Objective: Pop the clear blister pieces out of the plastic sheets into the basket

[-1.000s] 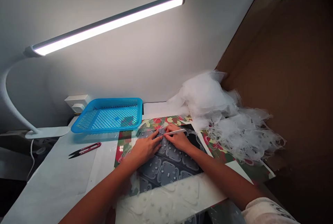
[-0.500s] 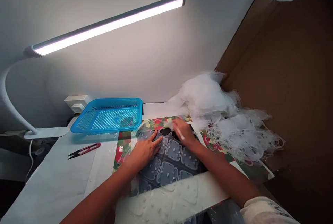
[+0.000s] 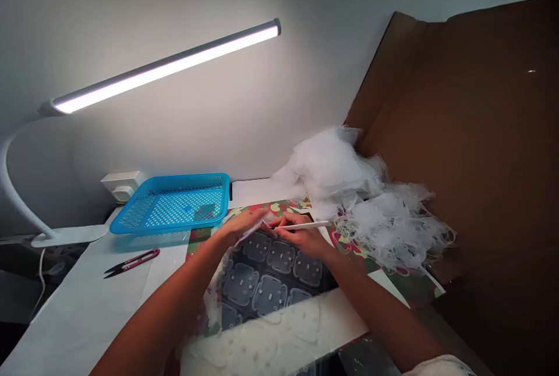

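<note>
My left hand (image 3: 240, 226) is raised just above the far edge of a dark sheet of clear moulded shapes (image 3: 269, 294), its fingers closed on a thin whitish translucent piece (image 3: 252, 230). Close beside it, my right hand (image 3: 301, 237) grips a slim white stick (image 3: 308, 225) whose tip end points toward the left hand; what kind of tool it is I cannot tell. The fingertips of both hands nearly meet, and whether the right one also touches the piece is unclear. A pale translucent sheet with raised shapes (image 3: 279, 332) covers the near end of the dark sheet.
Left of the hands is a blue plastic basket (image 3: 131, 224), with red-handled thread snips (image 3: 131, 263) in front. A heap of white mesh pieces (image 3: 336, 166) lies at the right, against a brown cardboard panel (image 3: 458, 131). A lit lamp (image 3: 174, 64) hangs above.
My left hand has lifted off the moulded sheet and now holds the translucent piece. My right hand has turned and come to meet it, stick still in its grip. The view has shifted slightly.
</note>
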Demonstrator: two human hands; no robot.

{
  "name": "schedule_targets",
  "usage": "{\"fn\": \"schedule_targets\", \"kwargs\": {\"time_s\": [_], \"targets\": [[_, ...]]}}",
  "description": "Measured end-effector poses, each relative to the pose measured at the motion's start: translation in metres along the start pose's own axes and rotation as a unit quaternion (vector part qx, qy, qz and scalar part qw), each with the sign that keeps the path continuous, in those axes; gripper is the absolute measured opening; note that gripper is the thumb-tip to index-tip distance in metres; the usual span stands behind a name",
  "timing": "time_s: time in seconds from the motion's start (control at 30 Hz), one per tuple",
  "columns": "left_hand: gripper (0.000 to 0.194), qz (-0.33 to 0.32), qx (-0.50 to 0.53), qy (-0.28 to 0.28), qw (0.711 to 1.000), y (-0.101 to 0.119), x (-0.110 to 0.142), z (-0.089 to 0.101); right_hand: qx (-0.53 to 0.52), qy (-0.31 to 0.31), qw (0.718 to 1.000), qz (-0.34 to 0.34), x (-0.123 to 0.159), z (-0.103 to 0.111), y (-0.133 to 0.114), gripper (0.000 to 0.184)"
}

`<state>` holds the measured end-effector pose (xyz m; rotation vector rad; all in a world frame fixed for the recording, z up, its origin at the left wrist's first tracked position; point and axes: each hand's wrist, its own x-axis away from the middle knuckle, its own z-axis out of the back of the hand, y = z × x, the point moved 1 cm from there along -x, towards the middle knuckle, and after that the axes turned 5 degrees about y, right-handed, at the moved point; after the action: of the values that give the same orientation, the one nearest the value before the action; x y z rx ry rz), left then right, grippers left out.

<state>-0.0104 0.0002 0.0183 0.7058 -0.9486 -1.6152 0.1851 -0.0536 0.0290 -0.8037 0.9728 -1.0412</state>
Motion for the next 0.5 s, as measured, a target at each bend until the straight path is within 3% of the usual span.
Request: {"fn": "schedule_targets", "kwargs": {"time_s": [0.1,0.17,0.3,0.43,0.5], "targets": [[0.034,-0.026,-0.011,-0.051,0.998,-0.003,0.003,-0.004,-0.072,0.016,0.996,-0.056,-0.01,0.002,0.007,0.026],[0.03,-0.046,-0.025,-0.046,0.998,-0.006,0.008,-0.005,-0.11,0.039,0.988,-0.103,-0.02,0.007,0.018,0.03],[0.027,-0.069,-0.064,-0.018,0.995,-0.01,0.017,-0.006,-0.171,0.002,0.974,-0.15,-0.03,0.006,0.033,0.037],[0.025,-0.071,-0.102,0.009,0.992,-0.01,0.024,-0.006,-0.131,-0.012,0.981,-0.142,-0.031,-0.004,0.039,0.036],[0.026,-0.07,-0.115,0.025,0.991,-0.009,0.028,-0.006,-0.065,0.022,0.989,-0.133,-0.034,-0.006,0.044,0.033]]}}
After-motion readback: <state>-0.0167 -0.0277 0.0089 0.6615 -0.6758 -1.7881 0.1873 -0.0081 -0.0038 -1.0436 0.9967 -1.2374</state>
